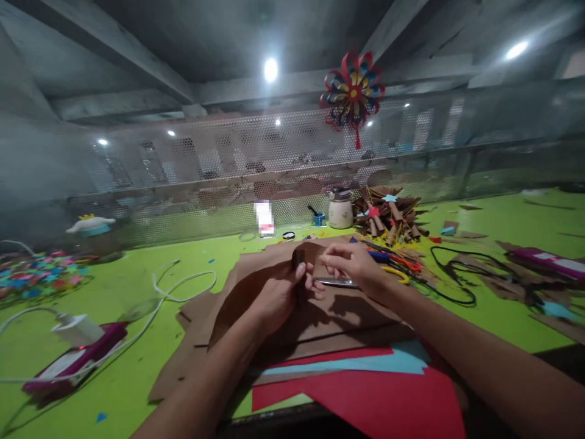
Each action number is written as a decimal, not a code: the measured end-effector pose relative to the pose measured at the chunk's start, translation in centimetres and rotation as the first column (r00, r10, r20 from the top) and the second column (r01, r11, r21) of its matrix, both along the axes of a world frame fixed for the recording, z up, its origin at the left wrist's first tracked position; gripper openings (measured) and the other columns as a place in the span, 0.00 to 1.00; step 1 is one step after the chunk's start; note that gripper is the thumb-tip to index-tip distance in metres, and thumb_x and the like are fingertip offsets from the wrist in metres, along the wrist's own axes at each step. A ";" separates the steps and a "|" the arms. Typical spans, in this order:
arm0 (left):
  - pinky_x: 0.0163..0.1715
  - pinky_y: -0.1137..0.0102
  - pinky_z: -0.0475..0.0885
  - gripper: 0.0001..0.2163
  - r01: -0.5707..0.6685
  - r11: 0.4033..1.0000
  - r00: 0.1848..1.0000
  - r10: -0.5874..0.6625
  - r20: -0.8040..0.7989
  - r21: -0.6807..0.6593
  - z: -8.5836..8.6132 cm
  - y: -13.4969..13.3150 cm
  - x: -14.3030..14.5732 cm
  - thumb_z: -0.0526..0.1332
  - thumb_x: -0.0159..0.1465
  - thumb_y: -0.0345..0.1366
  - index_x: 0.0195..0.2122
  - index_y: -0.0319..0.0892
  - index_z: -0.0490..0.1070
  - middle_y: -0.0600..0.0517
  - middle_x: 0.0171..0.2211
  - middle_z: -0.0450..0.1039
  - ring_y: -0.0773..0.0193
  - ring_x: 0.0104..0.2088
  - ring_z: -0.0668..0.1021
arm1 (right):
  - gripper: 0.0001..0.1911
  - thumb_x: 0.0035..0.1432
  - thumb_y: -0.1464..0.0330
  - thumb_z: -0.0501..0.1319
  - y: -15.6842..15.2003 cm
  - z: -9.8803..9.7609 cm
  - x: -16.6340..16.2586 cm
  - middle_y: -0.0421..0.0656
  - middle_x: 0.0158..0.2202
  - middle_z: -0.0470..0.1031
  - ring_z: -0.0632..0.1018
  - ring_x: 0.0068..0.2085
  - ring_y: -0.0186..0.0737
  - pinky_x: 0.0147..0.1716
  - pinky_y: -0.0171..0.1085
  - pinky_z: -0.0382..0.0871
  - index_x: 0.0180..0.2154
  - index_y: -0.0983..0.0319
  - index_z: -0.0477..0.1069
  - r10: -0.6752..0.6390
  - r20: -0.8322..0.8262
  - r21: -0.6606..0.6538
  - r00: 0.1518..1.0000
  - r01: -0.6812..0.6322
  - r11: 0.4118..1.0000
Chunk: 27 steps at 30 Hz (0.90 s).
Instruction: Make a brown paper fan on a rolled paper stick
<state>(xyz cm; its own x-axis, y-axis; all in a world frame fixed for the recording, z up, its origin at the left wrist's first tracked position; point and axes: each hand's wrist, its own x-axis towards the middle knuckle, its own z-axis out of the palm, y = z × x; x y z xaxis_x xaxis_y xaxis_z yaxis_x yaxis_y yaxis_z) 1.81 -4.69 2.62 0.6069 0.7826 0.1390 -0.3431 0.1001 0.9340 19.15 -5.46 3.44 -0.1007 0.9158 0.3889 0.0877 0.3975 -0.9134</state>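
Observation:
My left hand is closed on a curved strip of brown paper, with the thumb up against its curled end. My right hand pinches at the same curl from the right; the exact contact between its fingertips is hard to make out. Below the right hand lies a shiny metal blade, which looks like part of scissors, partly hidden by the hand. Under both hands is a stack of brown paper sheets. Red paper and light-blue paper lie at the near edge.
Behind the stack stand a lidded jar and a pile of brown paper rolls. Purple power strips lie left and right, with a white cable and black cable. Colourful paper stars are heaped at far left.

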 end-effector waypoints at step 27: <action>0.24 0.72 0.68 0.12 0.462 0.883 0.867 -0.469 -0.169 -0.076 -0.7 -0.3 -0.4 0.55 0.63 0.42 0.39 0.38 0.64 0.50 0.25 0.71 0.63 0.25 0.76 | 0.23 0.49 0.75 0.59 -0.8 0.0 1.1 0.44 0.44 0.72 0.73 0.32 0.32 0.33 0.35 0.70 0.49 0.59 0.69 0.439 0.107 0.026 0.892 -0.444 0.896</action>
<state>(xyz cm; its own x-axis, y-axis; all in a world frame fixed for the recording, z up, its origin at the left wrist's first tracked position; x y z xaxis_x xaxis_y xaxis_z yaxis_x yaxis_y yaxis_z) 1.40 -4.97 1.93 0.9139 0.4052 -0.0256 -0.0784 0.2378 0.9682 20.29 -6.31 3.46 -0.5296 0.7484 0.3993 -0.0210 0.4590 -0.8882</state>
